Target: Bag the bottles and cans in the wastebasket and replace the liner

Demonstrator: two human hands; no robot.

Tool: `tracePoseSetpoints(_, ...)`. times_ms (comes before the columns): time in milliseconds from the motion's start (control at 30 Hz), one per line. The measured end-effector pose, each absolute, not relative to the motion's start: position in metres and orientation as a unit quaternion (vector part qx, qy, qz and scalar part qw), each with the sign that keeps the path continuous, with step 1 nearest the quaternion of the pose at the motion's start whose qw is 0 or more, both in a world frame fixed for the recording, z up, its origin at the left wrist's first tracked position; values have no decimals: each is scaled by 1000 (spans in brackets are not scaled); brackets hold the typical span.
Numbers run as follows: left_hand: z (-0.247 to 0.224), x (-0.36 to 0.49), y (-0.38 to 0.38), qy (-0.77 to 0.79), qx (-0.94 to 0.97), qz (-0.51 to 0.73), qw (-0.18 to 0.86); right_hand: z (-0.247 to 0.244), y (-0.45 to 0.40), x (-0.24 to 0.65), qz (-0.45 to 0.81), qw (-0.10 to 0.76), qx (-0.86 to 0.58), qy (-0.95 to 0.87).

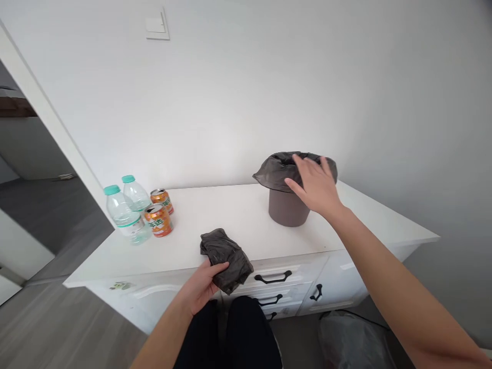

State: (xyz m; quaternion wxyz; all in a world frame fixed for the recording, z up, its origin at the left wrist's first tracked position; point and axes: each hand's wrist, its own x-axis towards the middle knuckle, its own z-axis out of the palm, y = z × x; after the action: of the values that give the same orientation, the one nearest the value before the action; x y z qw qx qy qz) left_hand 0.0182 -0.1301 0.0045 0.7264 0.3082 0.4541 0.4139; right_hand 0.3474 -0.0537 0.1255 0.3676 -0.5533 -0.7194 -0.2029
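Observation:
My left hand [205,284] grips a folded black plastic bag [226,259] at the front edge of the white cabinet top, thumb lying over it. Further right, my right hand [315,182] is spread open in front of and above the rim of a small brown trash bin [288,210]. A dark trash bag [274,171] lines that bin, its edge folded out over the rim and flaring to the left. Whether my right fingers touch the liner I cannot tell. The inside of the bin is mostly hidden.
Two clear bottles with teal caps, one in front [122,210] and one behind [135,193], stand at the left beside two orange drink cans [158,220]. The white cabinet [215,200] backs onto a wall. A clear plastic bag [351,338] lies on the floor below right.

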Motion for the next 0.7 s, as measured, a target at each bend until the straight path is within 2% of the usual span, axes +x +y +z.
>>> tracePoseSetpoints(133, 36, 40, -95, 455, 371, 394, 707, 149, -24, 377, -193, 232, -566, -767)
tracePoseSetpoints(267, 60, 69, -51, 440, 436, 338, 709, 168, -24, 406, -189, 160, -598, -763)
tracePoseSetpoints(467, 80, 137, 17, 465, 527, 236, 671, 175, -41, 492, -204, 169, -610, -747)
tracePoseSetpoints(700, 81, 271, 84, 367, 646, 85, 664, 158, -80, 591, -192, 200, -648, -709)
